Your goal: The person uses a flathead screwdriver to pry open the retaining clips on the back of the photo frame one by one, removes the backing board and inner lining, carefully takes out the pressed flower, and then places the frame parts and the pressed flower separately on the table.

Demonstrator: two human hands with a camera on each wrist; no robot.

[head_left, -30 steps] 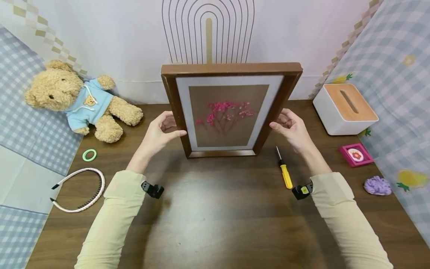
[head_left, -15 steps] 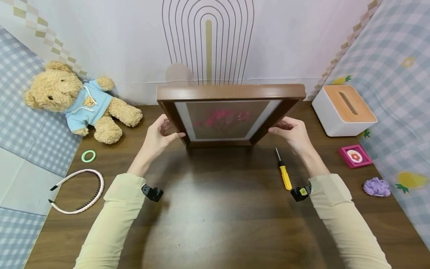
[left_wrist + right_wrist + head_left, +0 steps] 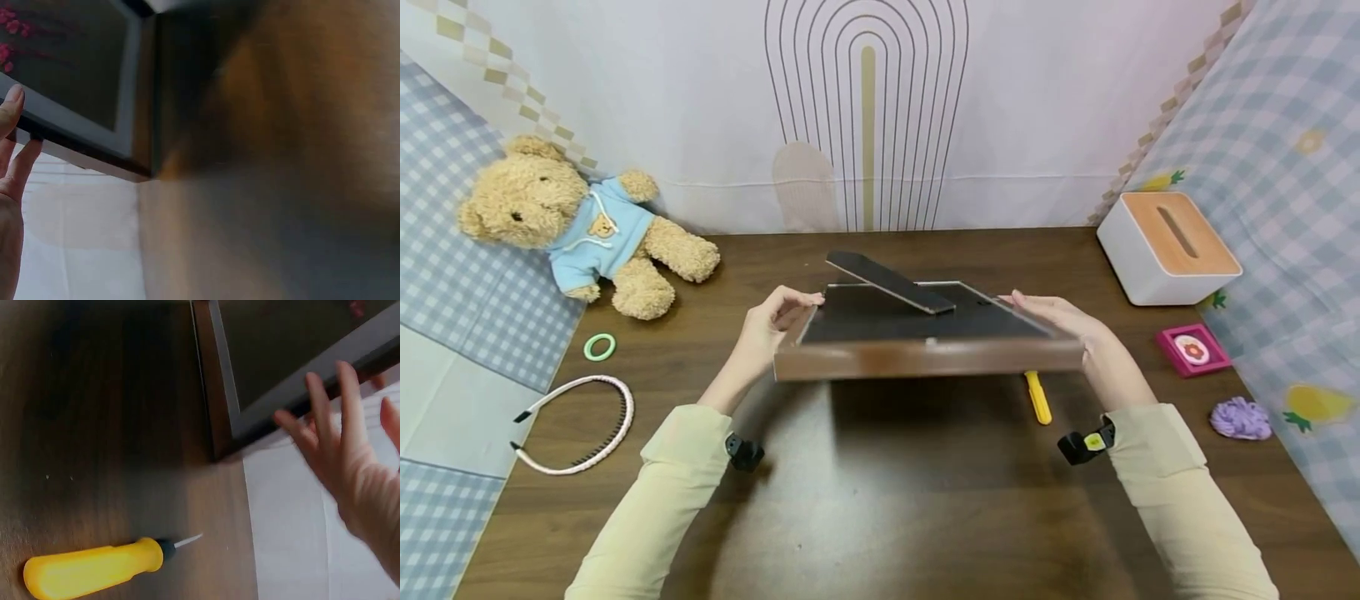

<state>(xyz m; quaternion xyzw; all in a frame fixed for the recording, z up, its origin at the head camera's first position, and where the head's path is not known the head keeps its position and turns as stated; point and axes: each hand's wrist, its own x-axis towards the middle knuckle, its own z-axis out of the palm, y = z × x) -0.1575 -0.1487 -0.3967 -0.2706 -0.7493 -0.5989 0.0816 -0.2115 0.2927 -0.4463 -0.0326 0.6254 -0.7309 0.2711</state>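
Note:
A brown wooden picture frame (image 3: 925, 358) is tipped steeply, its black back panel (image 3: 880, 321) facing up and its top rail toward me. A black stand leg (image 3: 891, 282) juts from the back. My left hand (image 3: 767, 329) grips the left rail, the thumb on the front face and fingers along the outer side in the left wrist view. My right hand (image 3: 1067, 325) supports the right side; in the right wrist view its straight, spread fingers (image 3: 319, 400) touch the front edge. Pink flowers of the picture (image 3: 12, 28) show under the glass.
A yellow-handled screwdriver (image 3: 1039, 398) lies below the frame's right end, partly covered in the head view. A teddy bear (image 3: 587, 225), green ring (image 3: 599, 347) and headband (image 3: 617, 433) are left. A tissue box (image 3: 1168, 250), pink box (image 3: 1193, 348) and purple scrunchie (image 3: 1242, 417) are right.
The frame has tipped forward from nearly upright, top rail coming toward me, so its back and stand leg now show. My right hand has shifted from a thumb-front hold to fingers underneath.

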